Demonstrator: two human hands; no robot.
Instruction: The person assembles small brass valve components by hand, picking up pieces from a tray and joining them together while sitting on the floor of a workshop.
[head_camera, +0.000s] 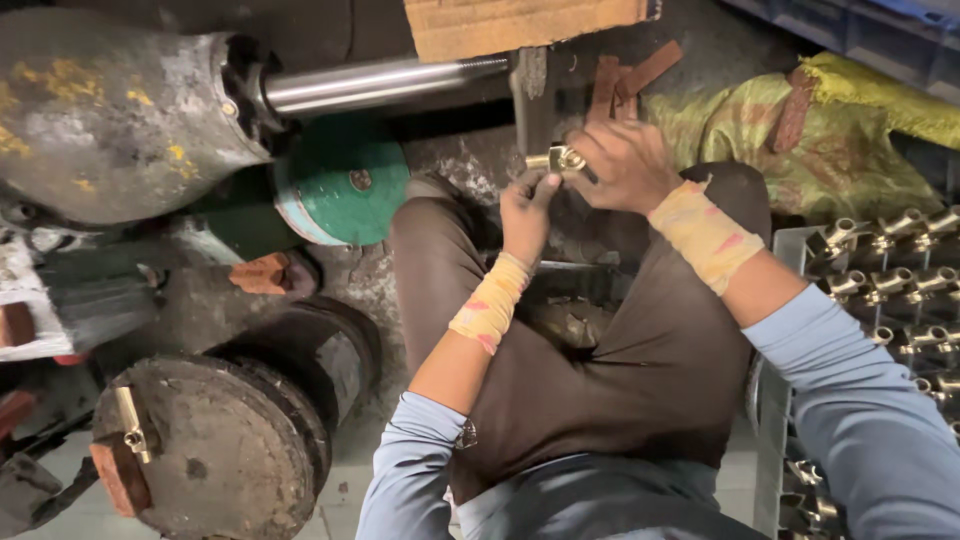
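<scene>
I hold the small brass fitting (560, 158) tight with my left hand (525, 212) and right hand (625, 165), fingers pinching it, and I think I should keep it steady against the upright metal post (533, 100).

head view: worn on the person's head | faces steeply down over lap and floor | close, about arm's reach of both hands (590, 180) | only view, nothing shared with another

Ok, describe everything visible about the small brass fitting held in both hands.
The small brass fitting is a shiny, yellow-metal piece with a round collar or opening facing the camera; finer detail is too small to tell. It is held up in front of the knees, pinched between the left hand below and the right hand beside it, close to a dark upright metal bar.
</scene>
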